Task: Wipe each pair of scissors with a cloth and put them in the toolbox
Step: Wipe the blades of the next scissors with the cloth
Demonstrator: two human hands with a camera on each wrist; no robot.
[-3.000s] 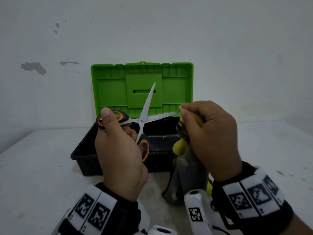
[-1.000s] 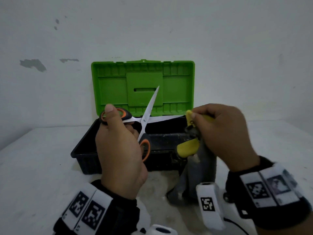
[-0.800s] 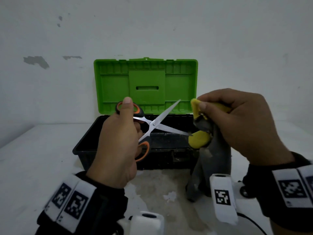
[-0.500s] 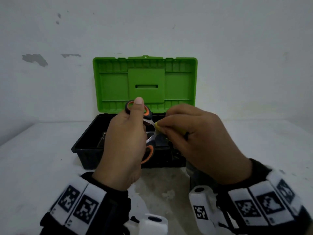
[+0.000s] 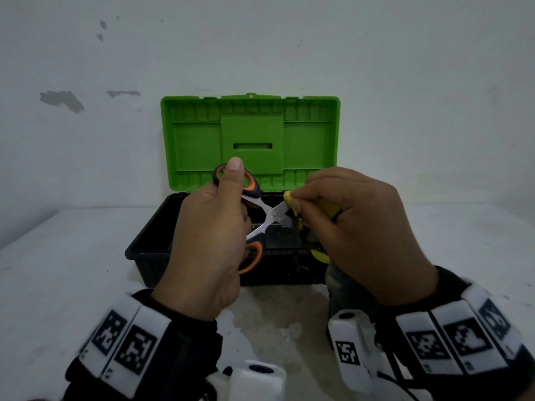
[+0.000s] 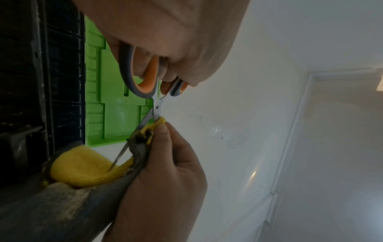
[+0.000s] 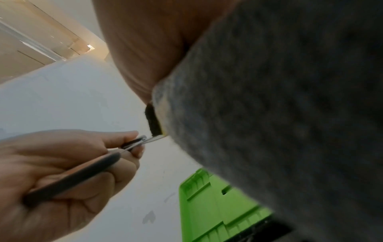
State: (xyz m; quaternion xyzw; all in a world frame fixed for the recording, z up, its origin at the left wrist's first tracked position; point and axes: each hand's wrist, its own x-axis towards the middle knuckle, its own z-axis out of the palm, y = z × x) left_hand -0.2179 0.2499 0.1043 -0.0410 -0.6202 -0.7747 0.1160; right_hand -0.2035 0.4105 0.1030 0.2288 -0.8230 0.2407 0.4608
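My left hand (image 5: 214, 227) grips the orange-and-grey handles of a pair of scissors (image 5: 273, 215), thumb through the upper ring, blades pointing right over the toolbox. My right hand (image 5: 347, 224) pinches a yellow-and-grey cloth (image 5: 292, 202) round one blade close to the pivot. In the left wrist view the scissors (image 6: 145, 91) are slightly apart: one blade is wrapped in the cloth (image 6: 82, 170), the other blade's tip lies against the yellow fold. The grey cloth (image 7: 279, 114) fills most of the right wrist view. The black toolbox (image 5: 150, 250) stands behind the hands with its green lid (image 5: 249, 140) upright.
The toolbox sits on a white table (image 5: 58, 279) against a white wall (image 5: 260, 47). The cloth's grey tail (image 5: 344, 290) hangs down to the table in front of the box's right end. A worn patch (image 5: 275, 322) marks the table between my wrists.
The scissors have gone from wide apart to nearly closed. My right hand has moved the cloth from the blade tips in to the pivot, then slightly outward along the blade.
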